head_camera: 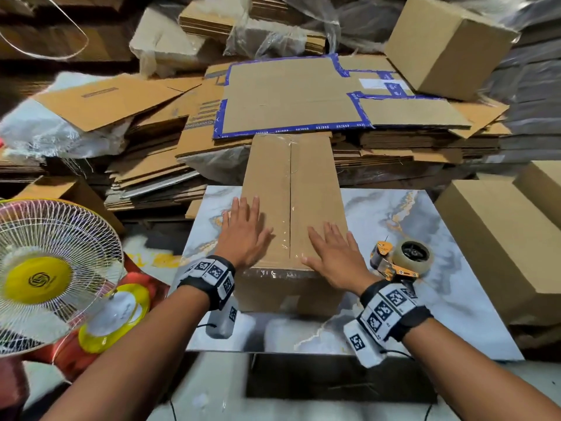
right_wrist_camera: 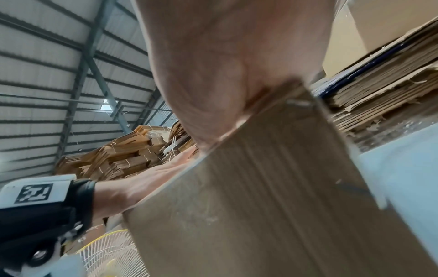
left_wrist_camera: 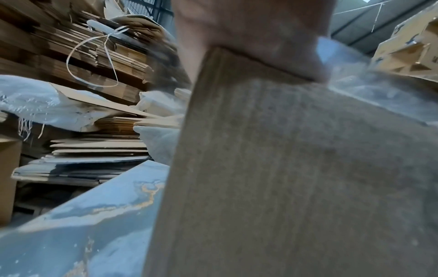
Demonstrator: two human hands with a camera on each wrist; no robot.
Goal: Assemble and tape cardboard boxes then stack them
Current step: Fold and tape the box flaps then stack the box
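Head view showed the left hand (head_camera: 244,232) and right hand (head_camera: 334,256) spread flat on the taped box (head_camera: 293,189) on the marble table (head_camera: 425,299), apparently smoothing the seam. Wrist views showed palms pressing its top edge. Next, probably, lifting it to stack.

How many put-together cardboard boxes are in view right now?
4. One box on the table under both hands, one box on the flat cardboard pile at back right, and two boxes at the right edge. More may be hidden.
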